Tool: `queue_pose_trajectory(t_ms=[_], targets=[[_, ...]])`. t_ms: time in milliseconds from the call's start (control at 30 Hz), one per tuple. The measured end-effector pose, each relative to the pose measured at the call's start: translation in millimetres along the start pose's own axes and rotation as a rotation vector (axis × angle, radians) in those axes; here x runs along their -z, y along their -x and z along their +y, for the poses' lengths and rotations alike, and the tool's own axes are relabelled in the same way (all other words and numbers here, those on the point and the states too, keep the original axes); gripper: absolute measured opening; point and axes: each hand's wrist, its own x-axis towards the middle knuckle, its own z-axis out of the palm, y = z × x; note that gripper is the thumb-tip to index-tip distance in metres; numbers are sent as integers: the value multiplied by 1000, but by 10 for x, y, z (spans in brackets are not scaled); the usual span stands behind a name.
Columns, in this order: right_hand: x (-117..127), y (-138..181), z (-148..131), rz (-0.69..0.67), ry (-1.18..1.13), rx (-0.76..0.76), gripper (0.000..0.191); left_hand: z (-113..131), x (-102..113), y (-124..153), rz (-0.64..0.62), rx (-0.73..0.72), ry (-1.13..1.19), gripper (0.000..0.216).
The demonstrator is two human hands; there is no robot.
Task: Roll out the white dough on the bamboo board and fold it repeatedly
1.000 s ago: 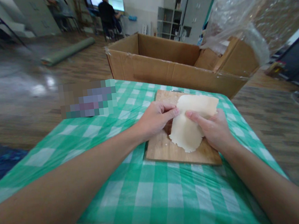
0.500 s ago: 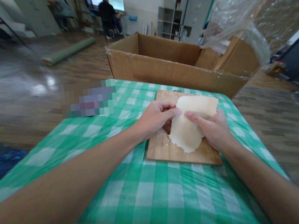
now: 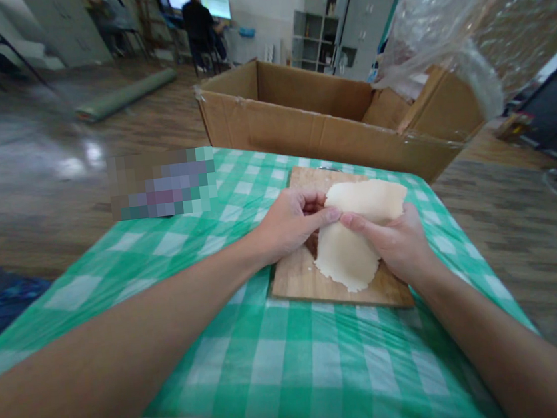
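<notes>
A thin, pale sheet of dough (image 3: 348, 255) with ragged edges is held up over a wooden cutting board (image 3: 297, 284). My left hand (image 3: 294, 224) pinches its left edge between thumb and fingers. From the right, my right hand (image 3: 402, 238) grips the sheet, its thumb pressed on the front and its fingers hidden behind. The two thumb tips nearly meet at the middle of the sheet, which bends there. Small crumbs lie on the board by the lower left edge of the dough. A dark reddish-brown patch shows on the board behind my left thumb.
The board rests on a table with a green-and-white checked cloth (image 3: 254, 352). A pixelated patch covers something at its far left corner. Behind the table stands a large open cardboard box (image 3: 309, 125), with plastic wrap (image 3: 489, 24) at the right. A person (image 3: 199, 27) sits at monitors farther back.
My thumbs have come closer together on the dough, the right one sliding left. The sheet bends more at the middle, and its lower edge has dropped slightly.
</notes>
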Motion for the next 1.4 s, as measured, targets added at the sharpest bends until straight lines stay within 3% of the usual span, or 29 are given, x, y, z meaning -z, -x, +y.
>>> queue_pose_trajectory(t_ms=[167,400,633,867,1000,1167,1300,1400], targets=[[3,-32,12,-22,-65,-50,43,-9,23,-33,102,-45,-51,28],[31,-34,1,-2,-28,4,39,15,-33,16,2,-7,-13,37],[18,-42,18,-64,-74,-22,39,-7,-7,-12,123,-35,-88,34],[36,-8,12,-51,12,7,38,42,-48,23,76,-53,-27,32],[29,-19,32,-73,17,-17,45,30,-64,19,158,-44,-72,35],[73,-39,-1,-87,77,-25,39,-2,-48,-9,245,-25,-100,39],[88,-31,-21,-54,134,20,34,2,-63,6,184,-15,-13,39],[96,-36,-22,-63,186,17,42,0,-72,14,132,-20,31,40]])
